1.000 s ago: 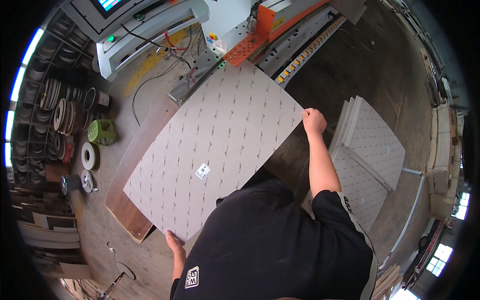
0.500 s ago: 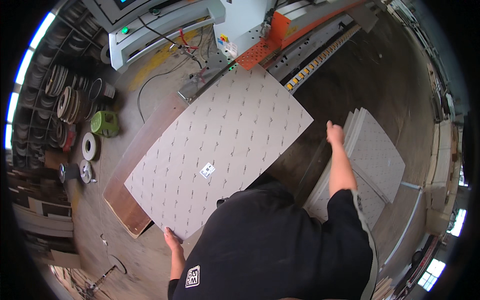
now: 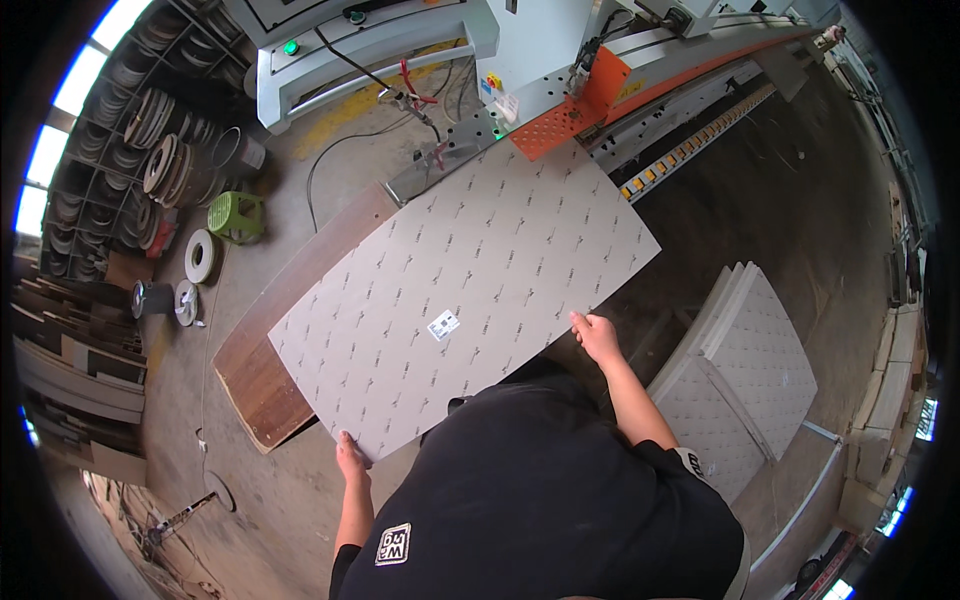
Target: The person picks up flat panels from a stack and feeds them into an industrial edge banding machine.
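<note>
A concrete workshop floor (image 3: 300,500) with edging rolls on shelves (image 3: 150,180) and a long machine (image 3: 620,60). The pale patterned panel (image 3: 470,290) (small label near centre) lies over a brown board (image 3: 260,370); left hand (image 3: 350,458) and right hand (image 3: 597,337) grip its near edge.

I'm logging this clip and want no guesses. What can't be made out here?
- Head view: left hand fingers under the grey panel, hidden by it.
- Panel's near edge middle: hidden by the person's black shirt.
- Small white label on the panel: too small to make out.
- Brown board: mostly covered by the panel.
</note>
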A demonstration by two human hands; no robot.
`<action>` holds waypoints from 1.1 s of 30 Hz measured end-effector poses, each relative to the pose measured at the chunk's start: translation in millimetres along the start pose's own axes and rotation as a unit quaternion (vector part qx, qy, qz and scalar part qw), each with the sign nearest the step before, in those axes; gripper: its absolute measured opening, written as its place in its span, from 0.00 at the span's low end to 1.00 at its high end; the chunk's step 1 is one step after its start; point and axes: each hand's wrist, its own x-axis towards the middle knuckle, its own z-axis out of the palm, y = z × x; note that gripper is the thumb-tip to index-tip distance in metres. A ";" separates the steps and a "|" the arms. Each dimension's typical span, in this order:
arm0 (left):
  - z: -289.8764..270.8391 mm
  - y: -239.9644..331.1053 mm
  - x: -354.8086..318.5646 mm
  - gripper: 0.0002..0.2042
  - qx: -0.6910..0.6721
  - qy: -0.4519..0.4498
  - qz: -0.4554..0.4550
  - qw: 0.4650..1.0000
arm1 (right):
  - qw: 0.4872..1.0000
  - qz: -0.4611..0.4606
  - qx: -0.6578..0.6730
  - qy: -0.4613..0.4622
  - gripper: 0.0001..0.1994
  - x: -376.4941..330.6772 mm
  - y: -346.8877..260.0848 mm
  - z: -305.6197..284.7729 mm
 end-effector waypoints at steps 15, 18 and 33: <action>8.7 16.8 -5.2 0.27 -0.024 -0.064 -0.040 0.997 | 0.984 -0.049 -0.025 0.172 0.23 -9.9 21.3 30.5; -0.2 5.8 11.5 0.29 -0.024 -0.085 -0.019 0.996 | 0.969 -0.033 -0.085 0.230 0.23 -15.2 29.5 47.9; -39.7 -8.1 81.7 0.28 0.053 -0.415 0.121 0.900 | 0.964 0.242 0.066 -0.086 0.35 -388.7 193.2 333.6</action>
